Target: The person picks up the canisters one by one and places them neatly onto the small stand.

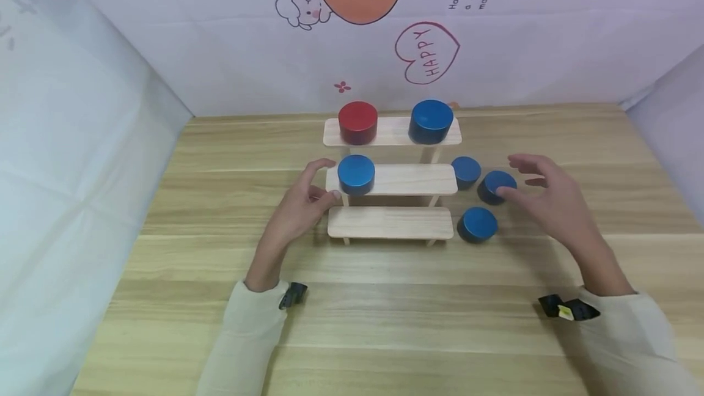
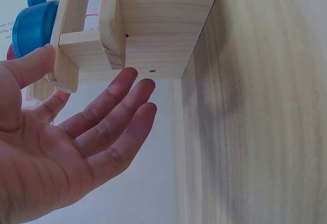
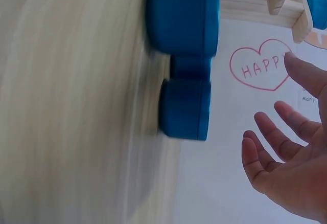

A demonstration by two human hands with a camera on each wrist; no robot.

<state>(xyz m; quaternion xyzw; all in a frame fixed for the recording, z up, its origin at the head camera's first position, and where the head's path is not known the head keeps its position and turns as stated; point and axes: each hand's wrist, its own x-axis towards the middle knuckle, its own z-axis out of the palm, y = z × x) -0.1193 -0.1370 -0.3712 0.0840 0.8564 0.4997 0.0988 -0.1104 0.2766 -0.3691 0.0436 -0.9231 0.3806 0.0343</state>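
A three-step wooden rack (image 1: 390, 223) stands on the table. My left hand (image 1: 299, 208) is at the left end of its middle board, thumb at the front corner and index finger at the back corner, pinching it; the other fingers hang free in the left wrist view. Beside them on that board sits a blue cylinder (image 1: 356, 175). My right hand (image 1: 555, 203) hovers at the right with fingers spread and nothing held, its thumb above a blue cylinder (image 1: 497, 187). Two more blue cylinders, one behind (image 1: 465, 172) and one in front (image 1: 478, 225), stand near it.
On the top board are a red cylinder (image 1: 358, 123) at the left and a blue one (image 1: 431, 121) at the right. A white printed cloth (image 1: 236, 47) hangs behind the wooden table (image 1: 385, 310), and plain white cloth (image 1: 71, 139) is at the left.
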